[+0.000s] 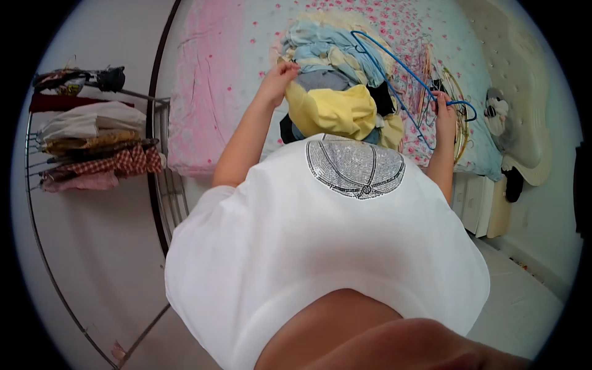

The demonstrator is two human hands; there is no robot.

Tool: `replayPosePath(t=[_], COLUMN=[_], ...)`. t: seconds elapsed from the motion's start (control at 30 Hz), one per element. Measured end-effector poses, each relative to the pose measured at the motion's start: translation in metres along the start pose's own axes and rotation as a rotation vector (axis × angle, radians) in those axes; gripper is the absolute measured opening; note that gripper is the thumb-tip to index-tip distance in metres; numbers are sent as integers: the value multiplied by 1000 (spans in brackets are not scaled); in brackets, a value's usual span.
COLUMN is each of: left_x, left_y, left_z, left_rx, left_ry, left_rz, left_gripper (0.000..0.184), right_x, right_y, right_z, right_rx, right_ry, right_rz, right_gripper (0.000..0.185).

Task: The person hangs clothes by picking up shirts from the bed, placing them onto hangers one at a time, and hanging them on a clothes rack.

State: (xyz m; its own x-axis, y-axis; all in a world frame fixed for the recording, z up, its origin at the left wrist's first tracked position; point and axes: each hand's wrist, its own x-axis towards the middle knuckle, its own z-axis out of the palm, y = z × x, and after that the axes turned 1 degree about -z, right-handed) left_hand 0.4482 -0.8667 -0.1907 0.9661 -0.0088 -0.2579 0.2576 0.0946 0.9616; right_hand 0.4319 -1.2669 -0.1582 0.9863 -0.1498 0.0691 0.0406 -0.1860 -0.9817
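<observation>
My left hand (282,79) is closed in a pinch on the edge of a yellow garment (336,111), which lies crumpled on the near side of a clothes pile. Raised to the right of the pile, my right hand (444,111) grips a blue clothes hanger (394,60) near its hook. The hanger's frame slants up and left over the pile. Light blue clothes (317,46) are heaped behind the yellow one, with a grey piece (324,80) between. Dark cloth shows at the pile's sides.
The pile rests on a bed with a pink and pale flowered sheet (209,92). More hangers (459,92) lie at the right, by the tufted headboard (509,55). Clothes hang on a metal rack (31,179) at the left. A white cabinet (472,203) stands beside the bed.
</observation>
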Motion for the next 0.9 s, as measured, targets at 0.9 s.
replayPosePath(t=[0.9], left_x=[64], left_y=[87], left_z=[126], left_rx=[32], left_ry=[-130], left_rz=[231], left_gripper=[12], right_x=[81], right_y=[20], right_z=[151], right_rx=[67], right_ry=[-736], right_rz=[-122], right_gripper=[29])
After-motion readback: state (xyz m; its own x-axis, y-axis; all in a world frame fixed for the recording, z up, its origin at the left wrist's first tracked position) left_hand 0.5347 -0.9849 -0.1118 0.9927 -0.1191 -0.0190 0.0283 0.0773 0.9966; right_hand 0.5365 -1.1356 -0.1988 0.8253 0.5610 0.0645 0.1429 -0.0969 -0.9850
